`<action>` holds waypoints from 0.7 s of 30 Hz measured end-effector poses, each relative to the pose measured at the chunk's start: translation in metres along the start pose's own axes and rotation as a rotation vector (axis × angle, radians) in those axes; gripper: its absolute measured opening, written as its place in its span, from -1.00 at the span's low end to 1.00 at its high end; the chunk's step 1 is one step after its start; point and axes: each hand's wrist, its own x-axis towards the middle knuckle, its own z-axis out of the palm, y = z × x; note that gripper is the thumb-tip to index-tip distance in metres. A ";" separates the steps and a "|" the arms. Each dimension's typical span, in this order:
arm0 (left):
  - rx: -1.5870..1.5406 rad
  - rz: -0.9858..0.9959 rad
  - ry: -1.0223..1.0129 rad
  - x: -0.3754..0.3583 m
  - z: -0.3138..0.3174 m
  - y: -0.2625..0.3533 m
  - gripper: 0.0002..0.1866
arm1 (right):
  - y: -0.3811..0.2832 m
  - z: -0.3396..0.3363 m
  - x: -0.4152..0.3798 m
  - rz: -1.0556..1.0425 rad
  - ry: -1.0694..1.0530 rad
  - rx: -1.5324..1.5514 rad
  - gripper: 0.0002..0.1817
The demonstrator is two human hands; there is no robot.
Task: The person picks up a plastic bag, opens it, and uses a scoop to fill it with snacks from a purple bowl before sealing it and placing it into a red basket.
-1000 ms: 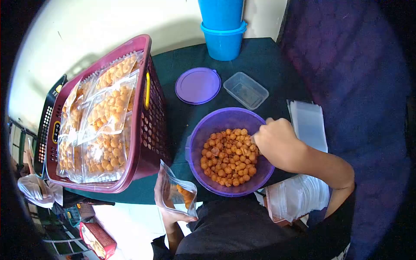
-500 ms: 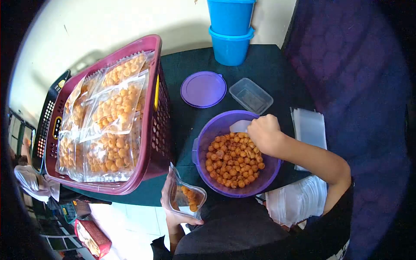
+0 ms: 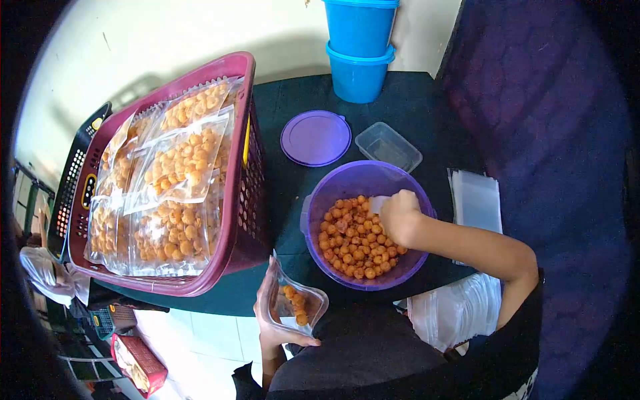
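My left hand holds an open clear plastic bag with several round orange snacks inside, beside the table's front edge. Over the right part of a purple bowl, my right hand is closed on a whitish translucent scoop, whose lower part is among the snacks. Many round orange snacks lie in the bowl.
A maroon basket of filled bags stands at left. Behind the bowl are a purple lid, a clear container and stacked blue tubs. Flat bags and more bags lie at right. A person is at far left.
The bowl has tilted and its near rim has shifted up in view. My right hand has moved slightly lower with the scoop; my left hand and the bag have shifted a little right.
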 end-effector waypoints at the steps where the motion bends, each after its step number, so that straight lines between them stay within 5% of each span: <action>1: 0.023 0.001 -0.008 0.001 0.000 0.001 0.40 | 0.002 -0.002 -0.002 -0.084 -0.025 -0.045 -0.82; 5: -0.035 0.036 0.026 0.000 0.003 -0.002 0.39 | 0.024 -0.028 -0.026 -0.219 -0.034 0.100 -0.80; 12: -0.006 0.052 0.025 0.004 0.005 -0.001 0.37 | 0.027 -0.008 -0.009 0.031 0.015 0.165 -0.76; 21: -0.007 0.020 0.047 0.000 0.007 -0.012 0.38 | 0.027 -0.005 -0.023 -0.180 -0.021 0.242 -0.77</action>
